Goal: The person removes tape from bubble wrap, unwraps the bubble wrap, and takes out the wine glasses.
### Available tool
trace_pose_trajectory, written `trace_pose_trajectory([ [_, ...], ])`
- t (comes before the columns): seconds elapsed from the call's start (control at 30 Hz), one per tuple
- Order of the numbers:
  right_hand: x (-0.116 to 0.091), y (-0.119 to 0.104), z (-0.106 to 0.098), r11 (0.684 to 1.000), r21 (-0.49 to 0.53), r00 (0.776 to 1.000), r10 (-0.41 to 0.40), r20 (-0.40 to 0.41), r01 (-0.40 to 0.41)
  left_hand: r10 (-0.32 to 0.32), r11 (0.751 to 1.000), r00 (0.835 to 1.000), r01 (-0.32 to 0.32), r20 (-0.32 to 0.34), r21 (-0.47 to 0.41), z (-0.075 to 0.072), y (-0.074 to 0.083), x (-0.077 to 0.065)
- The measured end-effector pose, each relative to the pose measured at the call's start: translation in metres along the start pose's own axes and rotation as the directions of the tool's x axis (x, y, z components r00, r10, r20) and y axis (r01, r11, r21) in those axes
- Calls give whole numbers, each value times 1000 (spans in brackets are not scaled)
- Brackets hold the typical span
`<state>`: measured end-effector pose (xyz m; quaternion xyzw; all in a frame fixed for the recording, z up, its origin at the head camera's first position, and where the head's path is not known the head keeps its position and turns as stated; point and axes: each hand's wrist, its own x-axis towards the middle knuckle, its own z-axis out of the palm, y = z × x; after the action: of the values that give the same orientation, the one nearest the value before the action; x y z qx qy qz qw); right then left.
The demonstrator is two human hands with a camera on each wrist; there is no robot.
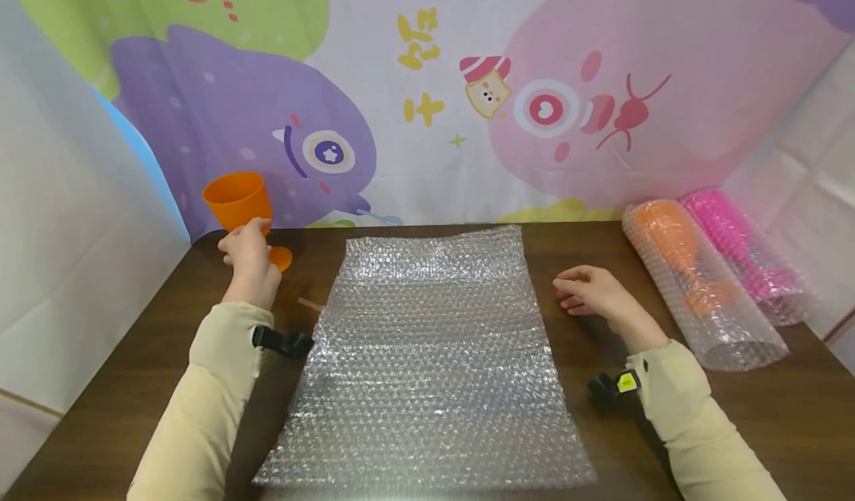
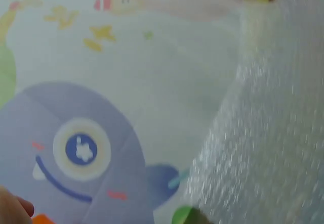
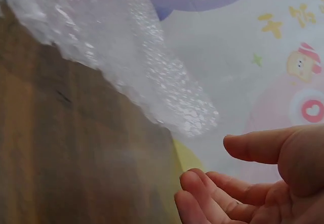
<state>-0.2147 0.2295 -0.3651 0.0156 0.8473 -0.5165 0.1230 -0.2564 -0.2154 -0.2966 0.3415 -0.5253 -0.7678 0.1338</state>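
At the back left, my left hand (image 1: 249, 257) grips an orange plastic goblet (image 1: 235, 195) by its stem, with the bowl up and the round foot showing beside the palm. A flat sheet of bubble wrap (image 1: 434, 360) lies across the middle of the table. My right hand (image 1: 589, 293) is just off the sheet's right edge, holding nothing. In the right wrist view its fingers (image 3: 202, 196) are loosely bent and the thumb stands apart. The left wrist view shows only a bit of the left hand (image 2: 12, 209) and a sliver of orange.
At the right, an orange goblet (image 1: 675, 237) and a pink goblet (image 1: 728, 234) lie rolled in bubble wrap on the dark wooden table (image 1: 140, 382). A small strip (image 1: 310, 304) lies by the sheet's left edge. A cartoon-printed cloth (image 1: 427, 152) hangs behind.
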Motion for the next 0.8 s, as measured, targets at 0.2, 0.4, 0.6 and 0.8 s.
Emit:
trace_pose_trajectory([
  [0.2,-3,-2,-16,988,-55,980,-149,-132,143,16,999,992,-10,123,-53,10,-5,-19],
  [0.4,-6,-3,-33,935,-231,880,-335,-337,267,37,992,972,-7,231,-130,19,-17,-39],
  [0.6,-13,0,-47,895,-408,762,-389,-517,180,-13,993,920,59,391,-105,25,-29,-59],
  [0.8,-16,3,-57,882,-455,661,-413,-626,120,-38,993,851,90,524,-74,26,-39,-70],
])
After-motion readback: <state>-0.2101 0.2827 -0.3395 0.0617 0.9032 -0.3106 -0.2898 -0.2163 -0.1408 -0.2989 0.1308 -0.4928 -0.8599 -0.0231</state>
